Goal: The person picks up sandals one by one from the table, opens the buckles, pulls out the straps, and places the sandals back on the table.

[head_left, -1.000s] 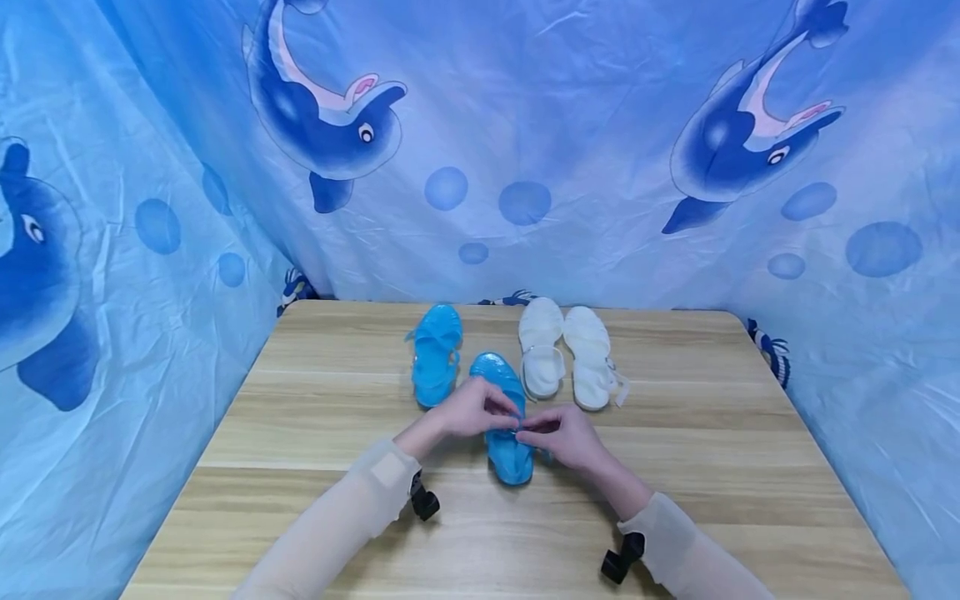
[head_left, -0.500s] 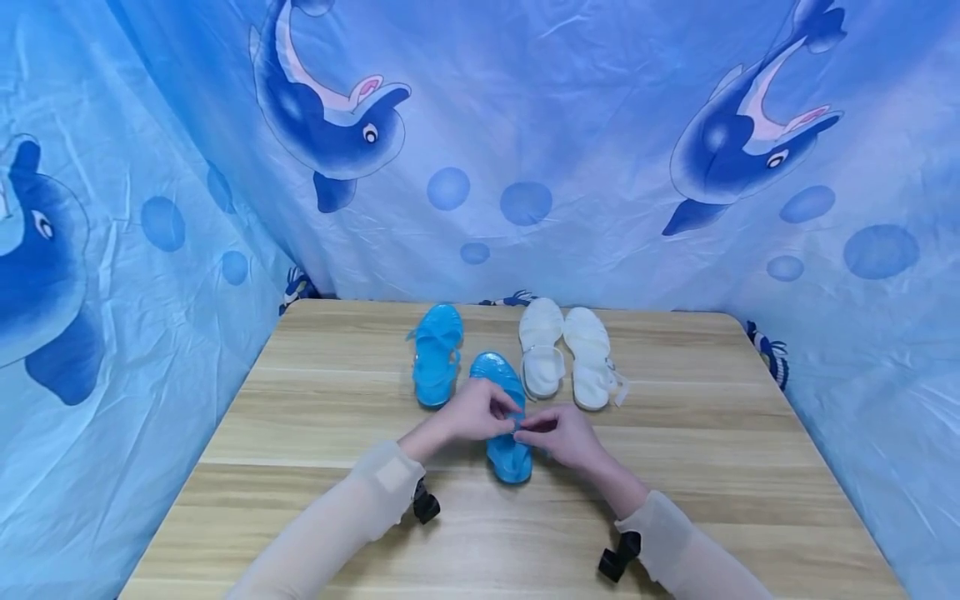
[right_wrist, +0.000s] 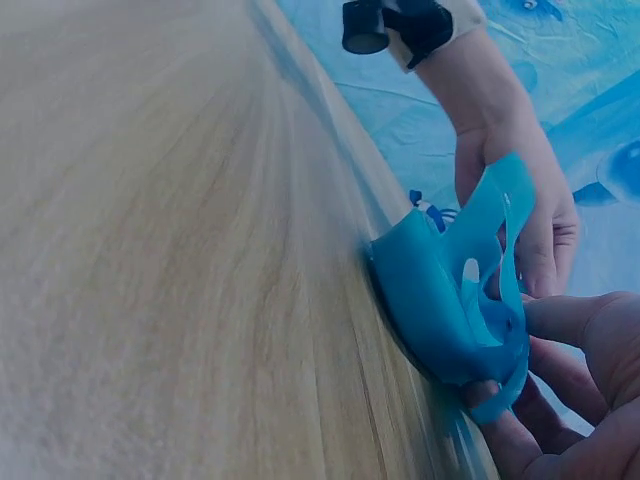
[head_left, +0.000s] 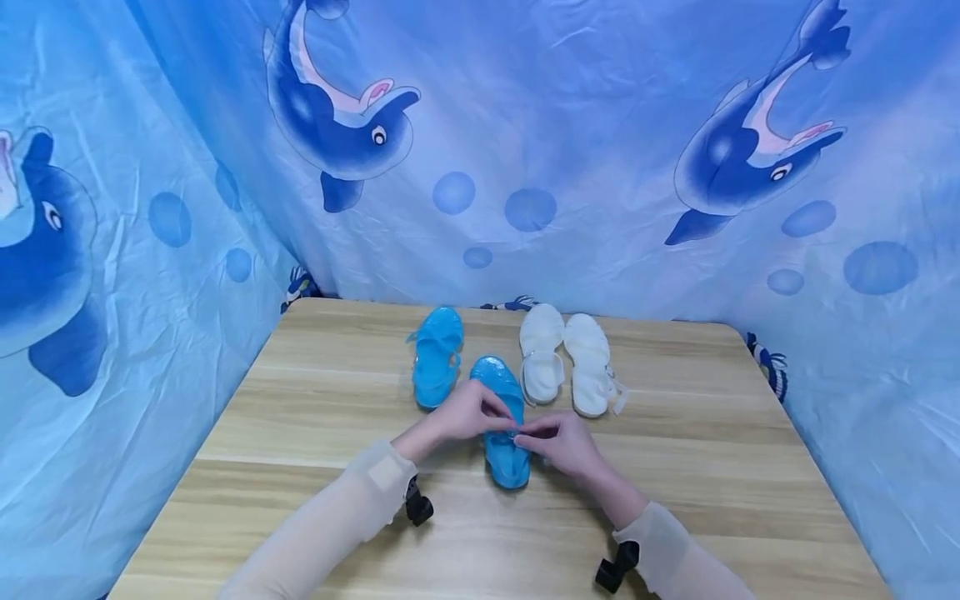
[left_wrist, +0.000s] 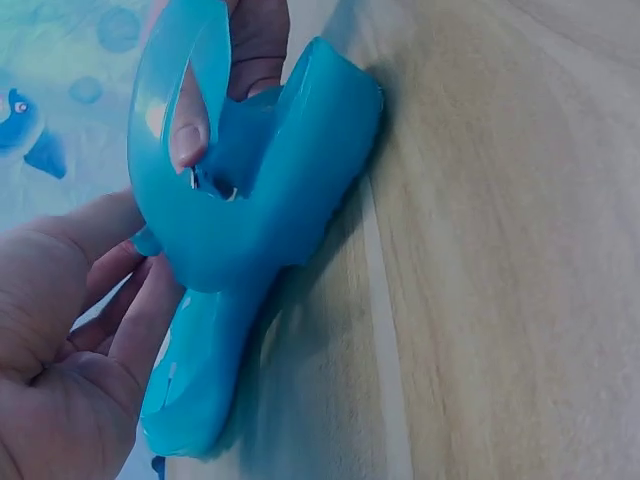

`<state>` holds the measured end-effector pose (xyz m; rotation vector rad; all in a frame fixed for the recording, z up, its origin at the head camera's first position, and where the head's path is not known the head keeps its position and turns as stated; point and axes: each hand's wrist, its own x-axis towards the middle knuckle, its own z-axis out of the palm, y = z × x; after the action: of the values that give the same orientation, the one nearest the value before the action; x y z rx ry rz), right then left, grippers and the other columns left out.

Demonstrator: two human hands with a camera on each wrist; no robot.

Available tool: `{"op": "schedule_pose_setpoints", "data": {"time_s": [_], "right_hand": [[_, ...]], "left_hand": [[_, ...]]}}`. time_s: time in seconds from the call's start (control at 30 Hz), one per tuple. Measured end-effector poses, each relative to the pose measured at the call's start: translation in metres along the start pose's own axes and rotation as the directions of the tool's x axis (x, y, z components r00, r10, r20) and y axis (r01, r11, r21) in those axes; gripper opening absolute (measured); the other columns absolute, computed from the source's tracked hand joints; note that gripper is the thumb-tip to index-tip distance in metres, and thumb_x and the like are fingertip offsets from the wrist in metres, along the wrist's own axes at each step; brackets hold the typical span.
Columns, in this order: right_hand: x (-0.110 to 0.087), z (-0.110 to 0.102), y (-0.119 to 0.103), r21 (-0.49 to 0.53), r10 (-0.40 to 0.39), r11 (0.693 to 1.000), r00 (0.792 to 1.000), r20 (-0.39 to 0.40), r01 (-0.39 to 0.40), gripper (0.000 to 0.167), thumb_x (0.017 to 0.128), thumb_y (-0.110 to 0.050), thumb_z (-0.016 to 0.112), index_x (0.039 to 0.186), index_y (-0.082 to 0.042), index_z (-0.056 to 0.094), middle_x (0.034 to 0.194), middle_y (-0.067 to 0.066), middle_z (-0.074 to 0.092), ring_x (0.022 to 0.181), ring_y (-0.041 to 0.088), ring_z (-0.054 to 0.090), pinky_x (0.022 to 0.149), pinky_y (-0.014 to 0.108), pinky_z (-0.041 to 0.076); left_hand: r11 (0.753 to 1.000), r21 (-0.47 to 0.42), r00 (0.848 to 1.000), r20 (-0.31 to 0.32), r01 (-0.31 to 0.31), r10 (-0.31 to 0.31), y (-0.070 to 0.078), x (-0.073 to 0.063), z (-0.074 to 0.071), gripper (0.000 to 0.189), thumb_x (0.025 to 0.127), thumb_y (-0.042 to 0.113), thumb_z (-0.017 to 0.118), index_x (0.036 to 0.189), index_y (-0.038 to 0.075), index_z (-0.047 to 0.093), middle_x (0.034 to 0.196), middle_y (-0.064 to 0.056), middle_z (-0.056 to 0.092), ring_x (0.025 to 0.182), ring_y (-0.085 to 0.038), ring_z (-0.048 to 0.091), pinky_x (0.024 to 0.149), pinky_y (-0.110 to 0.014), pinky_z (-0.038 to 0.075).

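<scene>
In the head view a blue jelly sandal (head_left: 508, 467) lies sole down on the table, toe pointing away. Both hands meet over its ankle strap. My left hand (head_left: 463, 412) comes from the left, its thumb and fingers pinching a small blue strap end (left_wrist: 147, 242) in the left wrist view. From the right, my right hand (head_left: 564, 443) holds the strap near the small metal buckle (left_wrist: 213, 184), its thumb tip just beside that buckle. The blue strap (right_wrist: 512, 235) stands up in a loop in the right wrist view. Fingers partly hide the fastening.
Another blue sandal (head_left: 437, 358) lies at the back left. Two white sandals (head_left: 541, 350) lie side by side at the back right, with straps spread. Behind the wooden table (head_left: 675, 467) hangs a blue dolphin-print curtain (head_left: 600, 225).
The head view has shifted slightly. Both hands stay at the sandal's strap, with only small movements of the fingertips.
</scene>
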<state>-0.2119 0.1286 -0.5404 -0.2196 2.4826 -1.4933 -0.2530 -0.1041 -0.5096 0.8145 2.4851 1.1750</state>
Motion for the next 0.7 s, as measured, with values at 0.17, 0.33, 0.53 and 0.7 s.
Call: {"op": "schedule_pose_setpoints", "data": {"time_s": [0.17,0.33,0.53,0.7], "right_hand": [[0.0,0.0,0.0,0.014,0.019,1.0,1.0,-0.001,-0.019,0.019,0.091,-0.031,0.086,0.106,-0.02,0.086,0.104,0.002,0.081,0.068,0.015,0.065,0.055,0.026,0.053],[0.001,0.0,-0.002,0.013,0.011,1.0,1.0,0.008,-0.011,0.02,0.091,-0.033,0.086,0.106,-0.019,0.086,0.105,0.002,0.081,0.072,0.013,0.066,0.057,0.025,0.054],[-0.001,-0.001,-0.001,-0.001,0.009,1.0,1.0,-0.003,-0.009,0.018,0.091,-0.031,0.087,0.103,-0.019,0.086,0.104,0.001,0.082,0.087,0.013,0.068,0.065,0.025,0.056],[-0.002,0.002,-0.003,0.019,0.017,1.0,1.0,-0.021,-0.017,0.017,0.091,-0.031,0.087,0.104,-0.02,0.086,0.107,0.002,0.081,0.082,0.014,0.069,0.061,0.027,0.056]], "left_hand": [[1.0,0.011,1.0,0.012,0.002,-0.002,0.006,0.001,0.001,0.017,0.099,0.021,0.077,0.111,0.011,0.084,0.101,0.0,0.083,0.081,-0.003,0.071,0.074,-0.02,0.059],[0.996,0.086,0.999,0.019,-0.029,0.027,0.014,0.001,0.0,0.015,0.096,0.017,0.079,0.109,0.013,0.085,0.102,-0.001,0.082,0.081,-0.003,0.069,0.074,-0.019,0.058],[0.995,0.085,0.998,0.044,-0.056,0.052,0.009,0.0,0.002,0.01,0.097,0.022,0.081,0.104,0.017,0.086,0.098,0.002,0.079,0.087,-0.002,0.068,0.077,-0.019,0.058],[0.999,0.046,0.999,0.037,-0.028,0.027,0.0,-0.001,-0.001,0.013,0.1,0.025,0.078,0.108,0.018,0.085,0.102,0.005,0.081,0.089,-0.003,0.068,0.076,-0.022,0.057]]}}
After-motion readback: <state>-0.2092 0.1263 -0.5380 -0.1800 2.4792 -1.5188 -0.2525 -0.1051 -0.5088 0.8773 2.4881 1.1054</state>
